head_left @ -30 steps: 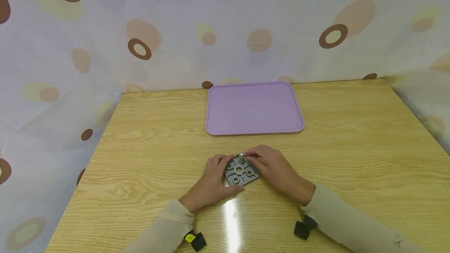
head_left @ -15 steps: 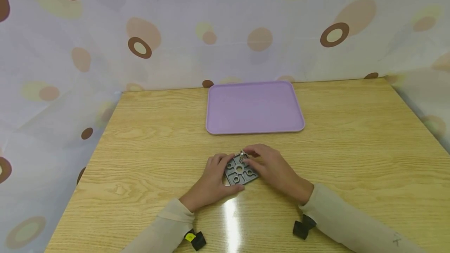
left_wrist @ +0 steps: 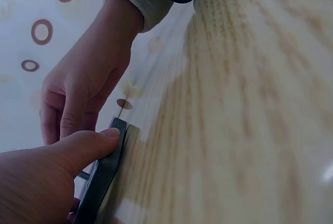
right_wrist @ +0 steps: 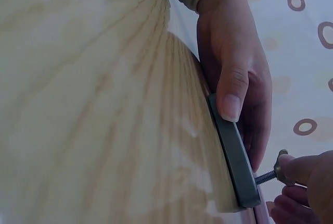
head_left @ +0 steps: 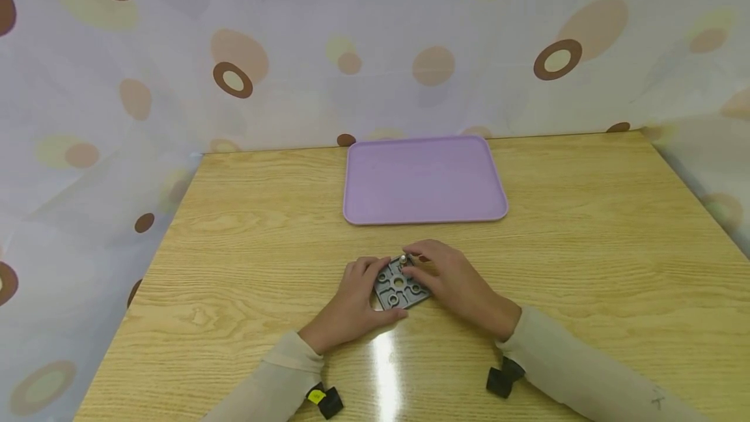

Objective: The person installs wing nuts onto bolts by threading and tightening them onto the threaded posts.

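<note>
A square grey metal plate (head_left: pixel 405 293) with ribs and several round holes lies low over the table in the head view. My left hand (head_left: pixel 351 305) grips it from the left, fingers along the far edge and thumb at the near corner. From the plate's far corner rises a threaded screw (right_wrist: pixel 266 177), topped by a small wing nut (right_wrist: pixel 281 171). My right hand (head_left: pixel 454 275) pinches the wing nut between thumb and fingers, which partly hide it from above. In the left wrist view the plate (left_wrist: pixel 102 182) shows edge-on under the left thumb.
A purple rectangular tray (head_left: pixel 424 181) lies beyond the hands near the back of the wood-grain table (head_left: pixel 252 246). Behind and beside the table hangs a pale cloth (head_left: pixel 375 31) with brown and beige ovals.
The right thumb and fingers have shifted slightly round the wing nut, whose wings have turned from their earlier sideways position. The left hand and plate stay in place.
</note>
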The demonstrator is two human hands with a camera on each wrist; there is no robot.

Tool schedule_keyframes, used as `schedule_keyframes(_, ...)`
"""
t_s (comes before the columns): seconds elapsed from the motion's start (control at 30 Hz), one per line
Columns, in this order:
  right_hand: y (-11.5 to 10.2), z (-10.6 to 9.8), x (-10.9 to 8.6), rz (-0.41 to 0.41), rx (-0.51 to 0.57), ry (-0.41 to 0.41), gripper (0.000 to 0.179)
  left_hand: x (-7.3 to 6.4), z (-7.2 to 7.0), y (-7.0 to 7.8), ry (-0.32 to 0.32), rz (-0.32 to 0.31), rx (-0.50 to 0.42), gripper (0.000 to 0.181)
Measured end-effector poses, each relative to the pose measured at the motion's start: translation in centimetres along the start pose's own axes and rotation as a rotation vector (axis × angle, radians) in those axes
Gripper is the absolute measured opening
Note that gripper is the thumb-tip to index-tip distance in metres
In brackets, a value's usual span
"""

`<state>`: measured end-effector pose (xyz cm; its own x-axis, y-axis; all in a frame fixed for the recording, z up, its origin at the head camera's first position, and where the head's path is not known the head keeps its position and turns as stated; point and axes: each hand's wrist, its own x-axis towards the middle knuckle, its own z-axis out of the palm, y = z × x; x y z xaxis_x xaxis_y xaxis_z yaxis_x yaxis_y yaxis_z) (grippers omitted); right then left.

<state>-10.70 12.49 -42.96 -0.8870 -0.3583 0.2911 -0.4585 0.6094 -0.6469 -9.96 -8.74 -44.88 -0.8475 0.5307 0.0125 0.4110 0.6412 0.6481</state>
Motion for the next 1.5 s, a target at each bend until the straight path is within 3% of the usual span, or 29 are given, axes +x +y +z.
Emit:
schedule_keyframes(0.63, 0.26, -0.26, -0.33, 0.001, 0.031, 0.036, 0.012, -0.04, -0.18, 0.37, -0.007, -0.01, -0.007, 0.086)
schedule_keyframes(0.97, 0.09, -0.18, -0.27, 0.026, 0.046, 0.011, 0.026, -0.07, -0.17, 0.29, -0.007, -0.01, -0.002, 0.087)
schedule_keyframes(1.17, 0.12, -0.03, -0.12, -0.007, 0.038, 0.002, 0.035, -0.04, -0.2, 0.29, -0.004, -0.005, 0.002, 0.087)
schedule_keyframes(1.5, 0.21, 0.18, 0.21, -0.037, 0.019, -0.006, 0.035, 0.0, -0.13, 0.17, -0.002, -0.001, 0.009, 0.087)
